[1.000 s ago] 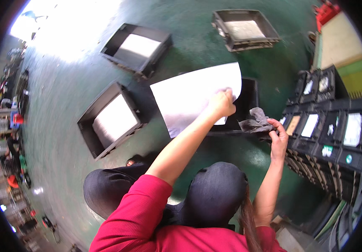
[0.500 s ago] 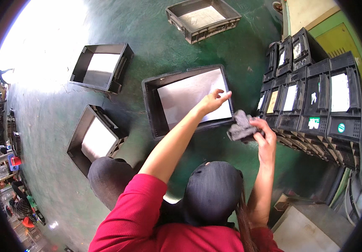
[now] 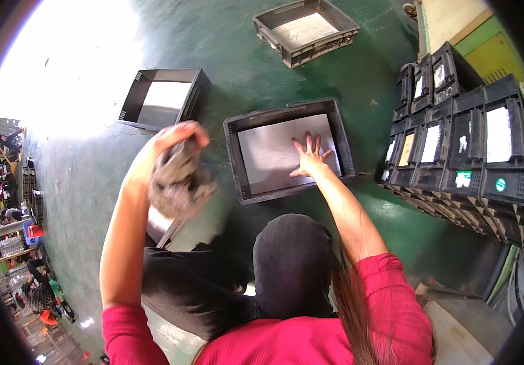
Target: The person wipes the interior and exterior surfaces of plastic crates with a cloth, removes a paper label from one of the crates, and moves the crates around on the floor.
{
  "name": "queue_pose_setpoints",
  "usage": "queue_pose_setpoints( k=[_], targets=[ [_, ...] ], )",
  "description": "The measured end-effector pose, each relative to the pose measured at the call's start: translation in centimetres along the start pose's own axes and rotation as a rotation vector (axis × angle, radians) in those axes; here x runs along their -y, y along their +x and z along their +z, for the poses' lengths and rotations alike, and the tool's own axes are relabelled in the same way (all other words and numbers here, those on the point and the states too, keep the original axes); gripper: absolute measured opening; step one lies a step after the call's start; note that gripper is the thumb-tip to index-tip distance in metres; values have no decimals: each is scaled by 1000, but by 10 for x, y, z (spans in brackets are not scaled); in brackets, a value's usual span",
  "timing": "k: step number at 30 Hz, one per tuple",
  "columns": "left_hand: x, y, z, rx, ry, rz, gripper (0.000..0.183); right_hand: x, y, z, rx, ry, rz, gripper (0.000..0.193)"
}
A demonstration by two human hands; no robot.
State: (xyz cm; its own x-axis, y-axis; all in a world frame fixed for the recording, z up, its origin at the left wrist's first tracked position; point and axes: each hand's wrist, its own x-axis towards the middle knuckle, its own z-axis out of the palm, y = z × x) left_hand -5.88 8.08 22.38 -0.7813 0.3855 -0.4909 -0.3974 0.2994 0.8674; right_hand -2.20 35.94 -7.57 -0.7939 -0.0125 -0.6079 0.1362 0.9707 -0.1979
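Observation:
My left hand [image 3: 180, 135] is raised at the left and closed around a crumpled grey cloth [image 3: 180, 185], which is smeared by motion. In front of my knees lies a shallow black crate [image 3: 233, 159] with a white sheet [image 3: 267, 159] flat on its bottom. My right hand [image 3: 312, 162] rests over the right part of that sheet, palm down with its fingers spread and nothing in them. Behind the cloth and my left arm, another crate is mostly hidden; only a corner [image 3: 163, 230] shows.
Two more black crates stand on the green floor, one at the upper left [image 3: 196, 94] and one farther off [image 3: 312, 56], each with a pale sheet inside. Stacked black crates [image 3: 465, 106] with labels line the right side. A pale box [image 3: 465, 328] sits at the lower right.
The grey cloth has passed from my right hand to my left, which has swung left and up. My right hand has moved left onto the white sheet. The view has shifted slightly.

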Motion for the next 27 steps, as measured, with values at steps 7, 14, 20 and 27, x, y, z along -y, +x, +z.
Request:
queue_pose_setpoints(
  k=[7,14,20,27],
  targets=[
    [28,-93,-5,-313,-215,12,29,10,19,24,1,-25,86,123],
    [20,-111,-29,-455,-181,54,27,-14,-23,-55,-783,57,-4,96],
    [34,-103,-41,-477,824,213,13,-102,-23,-40,-470,519,101,61],
    [56,-117,-34,-178,894,201,25,-39,-15,-100,-326,1182,-107,31]
  ],
)
